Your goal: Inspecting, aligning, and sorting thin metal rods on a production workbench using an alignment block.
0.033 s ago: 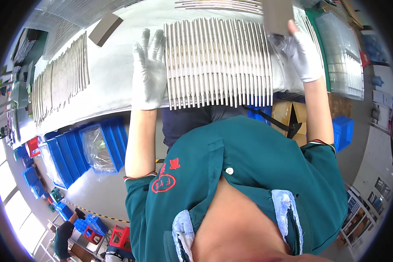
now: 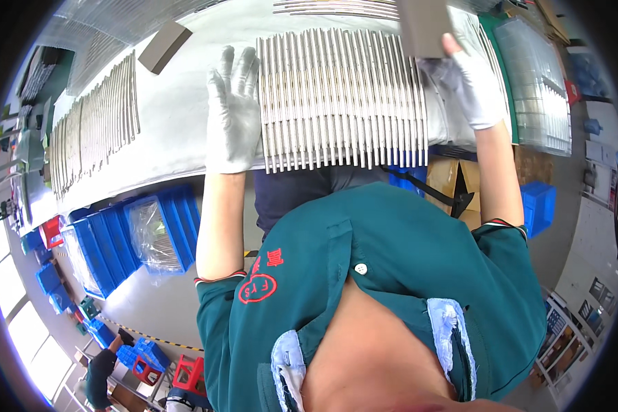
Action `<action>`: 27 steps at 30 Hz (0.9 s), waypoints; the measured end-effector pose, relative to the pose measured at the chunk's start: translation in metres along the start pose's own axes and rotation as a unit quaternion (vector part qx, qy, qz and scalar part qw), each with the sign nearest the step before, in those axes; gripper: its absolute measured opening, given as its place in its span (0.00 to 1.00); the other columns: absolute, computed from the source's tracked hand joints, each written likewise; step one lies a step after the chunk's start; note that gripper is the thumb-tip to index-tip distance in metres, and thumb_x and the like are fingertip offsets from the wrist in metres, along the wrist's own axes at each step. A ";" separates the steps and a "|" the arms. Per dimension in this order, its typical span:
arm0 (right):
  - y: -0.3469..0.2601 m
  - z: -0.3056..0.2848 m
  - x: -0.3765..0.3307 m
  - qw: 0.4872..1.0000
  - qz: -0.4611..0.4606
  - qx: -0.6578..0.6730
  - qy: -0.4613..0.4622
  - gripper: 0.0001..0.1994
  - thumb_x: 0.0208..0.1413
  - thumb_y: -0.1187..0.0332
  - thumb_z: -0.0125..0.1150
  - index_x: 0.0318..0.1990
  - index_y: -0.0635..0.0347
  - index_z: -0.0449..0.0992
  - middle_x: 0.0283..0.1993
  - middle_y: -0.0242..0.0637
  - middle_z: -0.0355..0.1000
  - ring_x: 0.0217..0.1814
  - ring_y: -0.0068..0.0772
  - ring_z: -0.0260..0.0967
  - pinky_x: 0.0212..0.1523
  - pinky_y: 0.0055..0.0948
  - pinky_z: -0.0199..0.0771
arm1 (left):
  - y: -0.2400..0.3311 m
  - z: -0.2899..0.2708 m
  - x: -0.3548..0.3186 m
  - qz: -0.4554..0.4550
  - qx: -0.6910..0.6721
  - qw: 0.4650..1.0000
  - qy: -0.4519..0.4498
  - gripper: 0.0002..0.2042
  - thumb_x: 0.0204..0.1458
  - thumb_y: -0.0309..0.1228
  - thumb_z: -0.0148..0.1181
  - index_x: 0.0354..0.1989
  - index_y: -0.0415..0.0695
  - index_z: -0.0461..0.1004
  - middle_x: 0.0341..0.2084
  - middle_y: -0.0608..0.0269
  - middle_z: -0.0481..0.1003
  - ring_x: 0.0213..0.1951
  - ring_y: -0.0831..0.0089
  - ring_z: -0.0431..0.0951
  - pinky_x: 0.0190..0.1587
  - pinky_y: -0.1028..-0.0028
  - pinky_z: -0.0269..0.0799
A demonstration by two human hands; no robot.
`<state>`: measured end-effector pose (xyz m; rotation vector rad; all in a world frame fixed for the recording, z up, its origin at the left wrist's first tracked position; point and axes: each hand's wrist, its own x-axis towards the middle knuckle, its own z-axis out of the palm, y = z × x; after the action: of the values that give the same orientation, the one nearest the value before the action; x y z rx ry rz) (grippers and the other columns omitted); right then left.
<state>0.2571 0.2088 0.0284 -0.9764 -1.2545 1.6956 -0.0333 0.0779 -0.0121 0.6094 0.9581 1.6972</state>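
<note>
Metal rods [image 2: 343, 103] lie between gloved hands [image 2: 235, 120], the right holding a rectangular block [image 2: 424, 29].

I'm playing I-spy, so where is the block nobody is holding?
In the head view, the block lies on the table at the upper left, between the left rods and the left hand.

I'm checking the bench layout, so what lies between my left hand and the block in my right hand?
In the head view, a row of metal rods lies between your left hand and the block in your right hand.
</note>
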 end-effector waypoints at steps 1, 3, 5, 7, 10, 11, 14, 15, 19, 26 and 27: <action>-0.001 -0.009 -0.003 0.992 0.087 -0.092 -0.023 0.31 0.62 0.51 0.56 0.65 0.65 0.63 0.61 0.40 0.68 0.61 0.31 0.66 0.61 0.30 0.65 | 0.000 0.001 0.000 0.001 -0.014 1.000 0.000 0.38 0.59 0.59 0.48 0.69 0.45 0.52 0.67 0.51 0.55 0.70 0.61 0.50 0.73 0.59 0.40; 0.000 0.026 -0.014 0.984 0.024 -0.156 -0.080 0.35 0.60 0.46 0.56 0.66 0.63 0.62 0.64 0.42 0.66 0.63 0.33 0.66 0.58 0.29 0.68 | -0.004 0.000 0.000 -0.001 -0.031 1.000 -0.004 0.38 0.59 0.59 0.47 0.69 0.44 0.52 0.67 0.51 0.56 0.70 0.60 0.51 0.73 0.60 0.41; 0.006 0.018 -0.005 0.877 -0.144 -0.455 -0.059 0.37 0.59 0.43 0.55 0.67 0.62 0.61 0.65 0.47 0.66 0.63 0.40 0.66 0.61 0.35 0.65 | -0.006 -0.001 0.001 0.015 -0.029 0.999 0.005 0.36 0.60 0.57 0.47 0.68 0.42 0.53 0.66 0.50 0.57 0.69 0.59 0.53 0.73 0.61 0.43; -0.011 0.003 -0.008 0.817 -0.062 -0.573 -0.016 0.34 0.58 0.45 0.55 0.66 0.57 0.64 0.61 0.49 0.69 0.61 0.47 0.68 0.62 0.37 0.64 | -0.007 -0.005 0.001 0.024 -0.045 0.999 0.014 0.34 0.61 0.54 0.47 0.67 0.40 0.55 0.65 0.49 0.59 0.68 0.58 0.55 0.73 0.61 0.44; -0.027 -0.048 -0.025 0.714 -0.027 -0.695 0.080 0.30 0.57 0.49 0.56 0.62 0.56 0.67 0.56 0.52 0.71 0.58 0.51 0.69 0.58 0.37 0.68 | -0.004 -0.001 0.001 0.015 -0.089 0.995 0.047 0.30 0.63 0.51 0.46 0.65 0.40 0.59 0.64 0.49 0.61 0.68 0.59 0.56 0.73 0.61 0.46; -0.029 -0.068 -0.026 0.671 0.056 -0.736 0.076 0.26 0.57 0.50 0.56 0.58 0.57 0.71 0.53 0.49 0.74 0.56 0.49 0.71 0.57 0.37 0.68 | -0.006 -0.002 0.001 0.013 -0.090 0.995 0.047 0.30 0.63 0.51 0.46 0.65 0.40 0.59 0.64 0.49 0.61 0.68 0.59 0.56 0.73 0.61 0.46; -0.031 -0.090 -0.032 0.644 0.116 -0.750 0.092 0.21 0.57 0.52 0.56 0.51 0.56 0.76 0.49 0.48 0.76 0.53 0.49 0.72 0.55 0.39 0.69 | -0.007 -0.004 -0.001 0.014 -0.068 0.997 0.035 0.29 0.65 0.49 0.45 0.66 0.41 0.59 0.64 0.51 0.61 0.68 0.60 0.56 0.72 0.60 0.46; -0.033 -0.093 -0.029 0.658 0.135 -0.736 0.085 0.19 0.57 0.52 0.56 0.48 0.56 0.77 0.47 0.48 0.76 0.51 0.49 0.73 0.53 0.39 0.70 | -0.005 -0.002 -0.002 0.014 -0.069 0.997 0.034 0.29 0.65 0.49 0.45 0.66 0.41 0.59 0.64 0.51 0.61 0.68 0.60 0.56 0.72 0.60 0.46; -0.042 -0.092 -0.027 0.649 0.168 -0.738 0.072 0.17 0.57 0.53 0.57 0.43 0.55 0.78 0.44 0.48 0.77 0.48 0.51 0.74 0.50 0.41 0.70 | -0.007 -0.003 0.000 -0.003 -0.085 0.995 0.043 0.28 0.65 0.48 0.44 0.66 0.40 0.59 0.64 0.51 0.61 0.68 0.60 0.55 0.72 0.60 0.46; -0.039 -0.107 -0.010 0.620 0.105 -0.764 0.144 0.20 0.57 0.50 0.56 0.44 0.58 0.77 0.45 0.52 0.76 0.51 0.54 0.73 0.52 0.44 0.70 | -0.007 -0.007 -0.002 0.011 -0.068 0.997 0.041 0.28 0.66 0.48 0.42 0.66 0.40 0.59 0.65 0.50 0.60 0.69 0.59 0.55 0.73 0.60 0.45; -0.042 -0.106 -0.008 0.618 0.108 -0.765 0.146 0.20 0.57 0.50 0.56 0.44 0.58 0.77 0.45 0.52 0.76 0.51 0.54 0.73 0.52 0.44 0.70 | -0.008 -0.007 -0.002 0.007 -0.070 0.997 0.040 0.28 0.66 0.48 0.42 0.66 0.40 0.59 0.65 0.50 0.60 0.69 0.59 0.55 0.73 0.60 0.45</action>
<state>0.3627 0.2473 0.0474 -2.2488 -2.3324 0.0698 -0.0344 0.0753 -0.0224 0.4590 0.8829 1.7965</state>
